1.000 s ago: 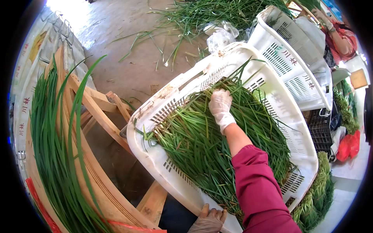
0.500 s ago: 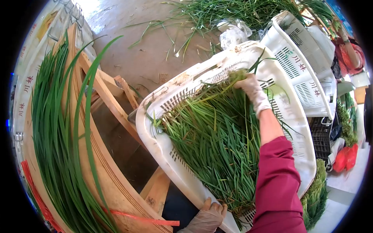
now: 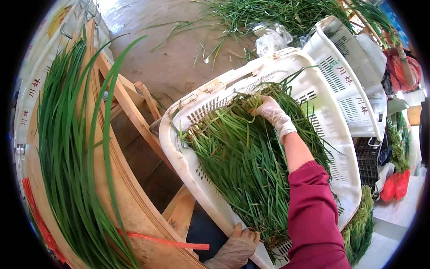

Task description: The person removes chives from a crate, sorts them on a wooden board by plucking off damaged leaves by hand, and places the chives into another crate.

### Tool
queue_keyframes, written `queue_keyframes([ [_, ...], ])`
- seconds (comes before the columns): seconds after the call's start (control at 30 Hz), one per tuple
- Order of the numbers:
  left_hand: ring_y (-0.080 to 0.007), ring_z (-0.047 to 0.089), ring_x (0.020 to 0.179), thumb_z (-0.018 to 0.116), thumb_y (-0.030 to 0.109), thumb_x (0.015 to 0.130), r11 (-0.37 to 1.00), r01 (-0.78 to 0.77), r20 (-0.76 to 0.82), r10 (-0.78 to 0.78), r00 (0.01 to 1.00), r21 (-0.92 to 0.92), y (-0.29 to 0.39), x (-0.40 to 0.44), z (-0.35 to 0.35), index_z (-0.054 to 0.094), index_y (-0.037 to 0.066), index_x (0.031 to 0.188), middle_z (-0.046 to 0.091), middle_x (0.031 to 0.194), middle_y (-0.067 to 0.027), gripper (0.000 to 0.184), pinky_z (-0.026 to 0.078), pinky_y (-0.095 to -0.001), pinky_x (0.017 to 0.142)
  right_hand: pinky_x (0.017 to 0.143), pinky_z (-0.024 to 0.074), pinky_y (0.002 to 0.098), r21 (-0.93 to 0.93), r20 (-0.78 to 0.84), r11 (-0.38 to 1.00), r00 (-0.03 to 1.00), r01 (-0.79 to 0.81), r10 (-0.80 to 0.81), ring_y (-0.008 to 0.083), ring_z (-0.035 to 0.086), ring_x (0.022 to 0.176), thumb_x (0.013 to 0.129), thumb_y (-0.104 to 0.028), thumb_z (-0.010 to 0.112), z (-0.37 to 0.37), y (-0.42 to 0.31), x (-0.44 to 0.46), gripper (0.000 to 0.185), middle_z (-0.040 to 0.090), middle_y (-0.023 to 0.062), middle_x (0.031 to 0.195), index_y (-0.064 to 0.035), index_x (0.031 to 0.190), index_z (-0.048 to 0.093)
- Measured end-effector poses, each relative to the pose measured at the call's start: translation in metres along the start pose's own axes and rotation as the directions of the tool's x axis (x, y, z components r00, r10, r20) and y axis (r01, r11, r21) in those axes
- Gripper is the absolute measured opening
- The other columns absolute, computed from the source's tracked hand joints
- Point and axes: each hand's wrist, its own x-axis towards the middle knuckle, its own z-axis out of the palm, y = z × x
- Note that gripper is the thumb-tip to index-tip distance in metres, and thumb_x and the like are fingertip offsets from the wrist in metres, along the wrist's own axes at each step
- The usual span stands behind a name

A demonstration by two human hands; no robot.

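Observation:
Long green garlic chives (image 3: pixel 242 166) fill a white plastic basket (image 3: pixel 197 188), their pale root ends toward its far and left sides. My right hand (image 3: pixel 271 114), in a thin whitish glove, is inside the basket with its fingers closed on the root ends of some chives near the far wall. At the basket's near rim my left hand (image 3: pixel 237 246), also gloved, has its fingers curled over the edge. On the wooden board at the left lies a loose bunch of long chives (image 3: pixel 67 148).
A curved wooden board (image 3: pixel 139 210) on a timber frame carries red ties (image 3: pixel 168 239). More white baskets (image 3: pixel 347 85) stand at the right, near a person's arm (image 3: pixel 407 71). A chive pile (image 3: pixel 277 13) covers the floor at the back, beside a plastic bag (image 3: pixel 272 38).
My right hand has moved left and slightly down within the basket, and more chives now lie along its right side. My left hand stays on the rim.

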Motion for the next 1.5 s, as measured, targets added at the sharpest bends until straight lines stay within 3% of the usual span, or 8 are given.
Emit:
queue_keyframes([
  [0.1,-0.0207,0.054,0.073,0.05,0.015,0.079,1.0,0.015,-0.034,-0.014,0.999,0.009,-0.001,0.001,-0.003,0.056,0.001,0.095,0.056,0.073,-0.0062,0.022,0.034,-0.046,0.089,0.082,0.0468,0.0329,-0.358,-0.108,0.933,0.994,-0.022,-0.018,0.031,0.062,0.09,0.065,-0.024,0.073,0.012,0.0,0.007,0.042,0.065,0.0191,0.095,-0.0001,0.099,0.064],
  [0.37,-0.0213,0.054,0.074,0.051,0.015,0.075,0.998,0.023,-0.01,-0.023,1.0,0.05,0.0,0.001,-0.008,0.055,0.004,0.088,0.055,0.073,-0.007,0.018,0.034,-0.0434,0.089,0.062,0.051,0.0421,-0.704,-0.343,0.699,0.922,-0.124,-0.181,0.033,0.064,0.071,0.079,-0.014,0.053,0.057,-0.005,-0.006,0.016,0.065,0.0176,0.076,-0.0041,0.078,0.066],
  [0.57,-0.0205,0.053,0.072,0.052,0.016,0.074,0.998,0.04,0.031,-0.041,0.999,0.049,0.0,0.0,-0.019,0.055,0.003,0.089,0.054,0.071,-0.0062,0.02,0.033,-0.0397,0.085,0.058,0.0494,0.0299,-0.444,-0.424,0.887,0.842,0.128,-0.334,0.0187,0.063,0.063,0.081,-0.014,0.062,0.011,0.002,-0.017,0.008,0.067,0.0089,0.075,-0.009,0.085,0.067],
  [0.67,-0.0199,0.052,0.071,0.052,0.016,0.075,0.996,0.065,0.023,-0.066,0.998,0.057,0.002,0.001,-0.019,0.055,0.002,0.087,0.053,0.068,-0.0051,0.019,0.033,-0.0383,0.083,0.058,0.0513,0.0266,0.308,-0.259,0.921,0.953,0.238,-0.159,0.0146,0.061,0.066,0.067,0.008,0.065,-0.025,-0.032,-0.049,0.025,0.066,0.0086,0.082,0.0005,0.091,0.061],
  [1.0,-0.0239,0.056,0.076,0.061,0.024,0.071,0.99,0.104,0.07,-0.097,0.993,-0.099,0.006,-0.003,-0.034,0.057,0.002,0.093,0.059,0.077,-0.008,0.032,0.035,-0.0355,0.081,0.065,0.0491,0.0225,0.227,-0.361,0.908,0.897,0.351,-0.256,0.011,0.06,0.068,0.067,0.003,0.073,-0.087,-0.067,-0.155,0.025,0.065,0.0051,0.08,0.0023,0.091,0.065],
  [1.23,-0.0283,0.057,0.083,0.064,0.031,0.075,0.915,0.039,-0.248,-0.15,0.957,-0.4,0.018,-0.016,-0.038,0.058,0.001,0.1,0.061,0.085,-0.0118,0.04,0.041,-0.0399,0.077,0.063,0.0508,0.0234,0.058,-0.379,0.852,0.801,0.521,-0.464,0.0096,0.059,0.068,0.072,-0.005,0.071,-0.095,-0.173,-0.292,0.026,0.064,0.0046,0.078,0.0033,0.096,0.062],
  [1.4,-0.0347,0.058,0.078,0.062,0.02,0.08,0.782,-0.169,-0.362,-0.077,0.929,-0.599,0.057,-0.054,-0.063,0.059,-0.001,0.102,0.06,0.083,-0.0173,0.03,0.046,-0.0398,0.069,0.072,0.0552,0.0268,-0.254,-0.302,0.494,0.417,0.831,-0.857,0.0153,0.065,0.081,0.07,0.0,0.072,-0.066,-0.264,-0.382,0.038,0.067,0.0101,0.091,-0.0011,0.106,0.06],
  [1.5,-0.0318,0.06,0.081,0.06,0.015,0.081,0.676,-0.262,-0.473,-0.145,0.869,-0.688,0.092,-0.113,-0.112,0.06,0.001,0.107,0.063,0.084,-0.0157,0.029,0.048,-0.0355,0.073,0.068,0.0525,0.0256,-0.325,-0.038,-0.013,-0.027,0.946,-0.999,0.016,0.063,0.08,0.074,-0.003,0.065,-0.034,-0.318,-0.417,0.032,0.064,0.0076,0.092,-0.0032,0.106,0.057],
])
